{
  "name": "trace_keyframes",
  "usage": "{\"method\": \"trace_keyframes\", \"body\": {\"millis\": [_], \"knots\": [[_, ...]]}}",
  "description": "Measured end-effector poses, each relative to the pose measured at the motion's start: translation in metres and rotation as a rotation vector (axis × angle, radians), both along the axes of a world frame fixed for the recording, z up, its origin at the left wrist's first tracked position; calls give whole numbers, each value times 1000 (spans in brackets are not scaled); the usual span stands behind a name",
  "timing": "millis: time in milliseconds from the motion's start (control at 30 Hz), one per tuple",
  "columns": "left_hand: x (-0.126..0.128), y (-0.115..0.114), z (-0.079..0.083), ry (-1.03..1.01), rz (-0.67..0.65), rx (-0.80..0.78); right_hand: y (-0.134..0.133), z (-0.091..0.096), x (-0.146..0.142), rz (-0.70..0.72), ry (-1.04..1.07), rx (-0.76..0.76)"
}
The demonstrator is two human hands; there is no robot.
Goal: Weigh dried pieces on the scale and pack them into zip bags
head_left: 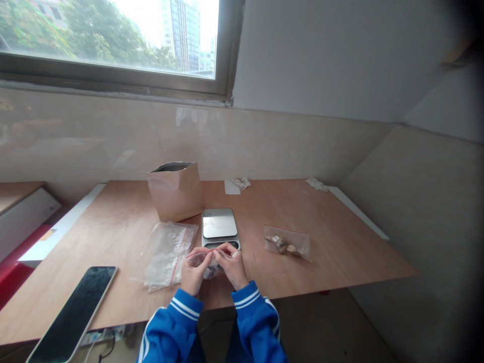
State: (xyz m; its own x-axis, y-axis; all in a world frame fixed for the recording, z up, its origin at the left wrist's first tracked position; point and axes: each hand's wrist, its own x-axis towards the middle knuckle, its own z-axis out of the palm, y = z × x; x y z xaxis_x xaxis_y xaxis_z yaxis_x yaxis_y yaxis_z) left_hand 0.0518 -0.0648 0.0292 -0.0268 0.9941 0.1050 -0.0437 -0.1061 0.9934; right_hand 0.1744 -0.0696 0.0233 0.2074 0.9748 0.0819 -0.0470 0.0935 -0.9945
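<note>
My left hand [194, 270] and my right hand [233, 265] pinch the red-edged top of a clear zip bag [210, 273] from both sides, fingertips close together. Something small and greyish lies in the bag, largely hidden by my fingers. Just beyond the hands is a digital kitchen scale [219, 223] with a bare metal plate; my fingers cover part of its display. To the left lies a stack of flat clear zip bags [166, 257]. Another zip bag [287, 243], with brownish pieces inside, rests on the table to the right.
An open brown paper bag [176, 191] stands behind the flat bags. A large phone [77, 310] lies at the table's left front edge. Crumpled paper [242, 183] and a white scrap [316, 184] lie near the wall. The wooden table [328, 269] ends close to my body.
</note>
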Motion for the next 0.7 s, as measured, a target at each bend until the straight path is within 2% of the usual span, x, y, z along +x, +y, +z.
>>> {"method": "trace_keyframes", "body": {"millis": [167,433,533,700], "knots": [[-3,3,1,-25,-20,-30,0,0,1,19,45,31],[-6,1,19,-48,-35,-112,-2,1,4,4,-25,48],[-7,1,16,-70,-45,-119,-2,-1,5,-1,-42,52],[-10,4,7,-94,-43,-115,-2,0,6,83,-61,102]]}}
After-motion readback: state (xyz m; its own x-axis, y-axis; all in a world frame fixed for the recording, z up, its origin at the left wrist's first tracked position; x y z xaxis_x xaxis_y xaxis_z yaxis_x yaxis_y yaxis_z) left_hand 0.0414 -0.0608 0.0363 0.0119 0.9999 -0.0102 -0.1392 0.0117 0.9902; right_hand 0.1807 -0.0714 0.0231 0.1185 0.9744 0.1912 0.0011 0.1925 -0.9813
